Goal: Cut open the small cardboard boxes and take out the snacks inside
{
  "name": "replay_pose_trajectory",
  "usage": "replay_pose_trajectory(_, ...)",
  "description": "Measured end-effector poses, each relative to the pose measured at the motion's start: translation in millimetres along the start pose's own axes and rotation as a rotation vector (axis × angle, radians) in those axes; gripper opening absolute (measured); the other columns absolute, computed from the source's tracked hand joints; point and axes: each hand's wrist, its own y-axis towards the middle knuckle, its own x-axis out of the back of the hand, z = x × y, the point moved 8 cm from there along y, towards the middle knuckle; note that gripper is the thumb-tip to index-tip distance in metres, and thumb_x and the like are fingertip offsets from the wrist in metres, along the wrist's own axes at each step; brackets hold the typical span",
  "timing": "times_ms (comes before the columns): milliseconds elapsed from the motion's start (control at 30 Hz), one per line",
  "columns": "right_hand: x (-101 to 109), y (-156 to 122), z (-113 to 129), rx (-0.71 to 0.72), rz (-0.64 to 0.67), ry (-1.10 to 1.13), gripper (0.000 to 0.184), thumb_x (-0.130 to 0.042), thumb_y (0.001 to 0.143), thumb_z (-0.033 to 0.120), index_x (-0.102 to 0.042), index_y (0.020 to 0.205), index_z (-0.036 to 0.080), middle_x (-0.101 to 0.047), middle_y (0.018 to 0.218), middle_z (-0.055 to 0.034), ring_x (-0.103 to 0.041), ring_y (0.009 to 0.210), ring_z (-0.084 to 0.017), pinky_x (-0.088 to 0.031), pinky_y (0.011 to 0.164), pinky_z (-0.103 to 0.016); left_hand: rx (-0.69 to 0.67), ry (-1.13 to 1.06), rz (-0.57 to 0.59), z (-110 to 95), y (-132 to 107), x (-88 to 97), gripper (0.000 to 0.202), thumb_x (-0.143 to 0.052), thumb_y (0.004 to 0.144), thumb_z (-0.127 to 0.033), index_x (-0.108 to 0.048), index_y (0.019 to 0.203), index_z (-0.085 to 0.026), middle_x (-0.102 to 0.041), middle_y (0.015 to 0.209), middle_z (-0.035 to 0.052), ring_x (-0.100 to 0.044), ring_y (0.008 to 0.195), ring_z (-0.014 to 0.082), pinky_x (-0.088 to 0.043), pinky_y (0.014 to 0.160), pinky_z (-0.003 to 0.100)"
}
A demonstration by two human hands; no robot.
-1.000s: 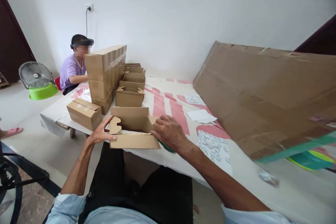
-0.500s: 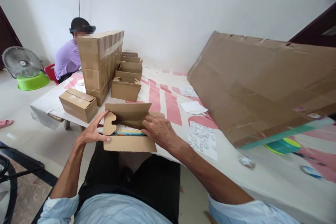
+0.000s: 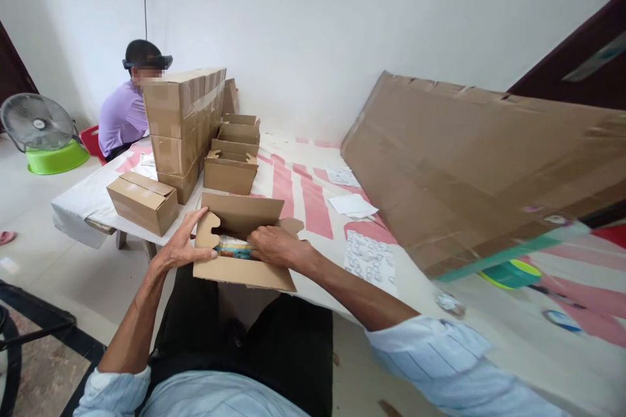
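Observation:
An open brown cardboard box point(image 3: 242, 270) sits at the near edge of the table, its lid flap standing up at the back. My left hand point(image 3: 182, 246) holds the box's left side, thumb on the front wall and fingers against the shaped side flap. My right hand point(image 3: 272, 245) reaches down into the box, fingers curled and pressed onto a colourful printed item point(image 3: 233, 248) lying inside. The fingertips are hidden by the box wall.
A closed small box point(image 3: 143, 201) lies to the left. Behind it rise a stack of taped cartons point(image 3: 183, 127) and a row of open boxes point(image 3: 231, 169). A large flat cardboard sheet point(image 3: 469, 163) leans at right. Paper sheets point(image 3: 370, 259), tape rolls point(image 3: 508, 272) lie nearby. A person in purple point(image 3: 122, 117) sits far left.
My right hand has moved from the box's right rim down into the box onto the printed item. The left hand stays on the left side. The view shifted slightly.

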Motion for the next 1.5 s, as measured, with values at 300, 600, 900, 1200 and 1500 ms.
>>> replay_pose_trajectory(300, 49.3, -13.4, -18.3, -0.104, -0.198, 0.138, 0.025, -0.05, 0.1, 0.017, -0.075, 0.095, 0.018, -0.078, 0.1, -0.0093, -0.072, 0.089, -0.021, -0.045, 0.074, -0.027, 0.043, -0.022, -0.055, 14.4, 22.0, 2.8, 0.112, -0.089, 0.072, -0.054, -0.037, 0.166, -0.021, -0.036, 0.171, 0.018, -0.039, 0.153, 0.0433, -0.039, 0.122, 0.054)
replay_pose_trajectory(600, 122.4, -45.7, -69.4, -0.037, -0.472, 0.553, 0.029, -0.047, 0.092, 0.031, -0.064, 0.072, 0.02, -0.064, 0.07, -0.0019, -0.055, 0.065, -0.016, -0.041, 0.062, -0.028, 0.058, -0.033, -0.1, 0.0, 39.2, 15.3, 0.106, -0.089, 0.073, -0.058, -0.043, 0.162, -0.025, -0.041, 0.167, 0.0199, -0.039, 0.154, 0.0434, -0.044, 0.117, 0.056)
replay_pose_trajectory(900, 146.8, -47.7, -100.0, -0.066, -0.575, 1.153, 0.043, -0.075, 0.074, 0.059, -0.063, 0.067, 0.018, -0.05, 0.057, 0.004, -0.043, 0.055, -0.011, -0.037, 0.055, -0.026, -0.133, -0.181, -0.041, -50.1, 68.4, 25.8, 0.099, -0.094, 0.068, -0.05, -0.053, 0.155, -0.028, -0.052, 0.16, 0.0147, -0.044, 0.15, 0.0431, -0.044, 0.117, 0.055)
replay_pose_trajectory(1200, 110.9, -4.0, -108.9, -0.051, -0.702, 1.539, 0.063, -0.079, 0.069, 0.078, -0.071, 0.076, 0.016, -0.066, 0.068, -0.0023, -0.057, 0.061, -0.015, -0.047, 0.058, -0.028, -0.113, -0.562, -0.164, -69.0, 90.6, 30.8, 0.057, -0.093, 0.07, -0.051, -0.074, 0.111, -0.016, -0.079, 0.101, 0.007, -0.072, 0.089, 0.0231, -0.058, 0.083, 0.034)
replay_pose_trajectory(1500, 86.0, 28.1, -101.3, 0.002, -0.636, 1.704, 0.044, -0.085, 0.079, 0.057, -0.074, 0.1, 0.02, -0.079, 0.103, -0.0094, -0.077, 0.084, -0.022, -0.064, 0.074, -0.034, -0.097, -0.664, -0.312, -56.3, 126.4, 61.3, 0.067, -0.095, 0.062, -0.06, -0.073, 0.108, -0.016, -0.08, 0.099, 0.0069, -0.072, 0.077, 0.0193, -0.057, 0.068, 0.028)
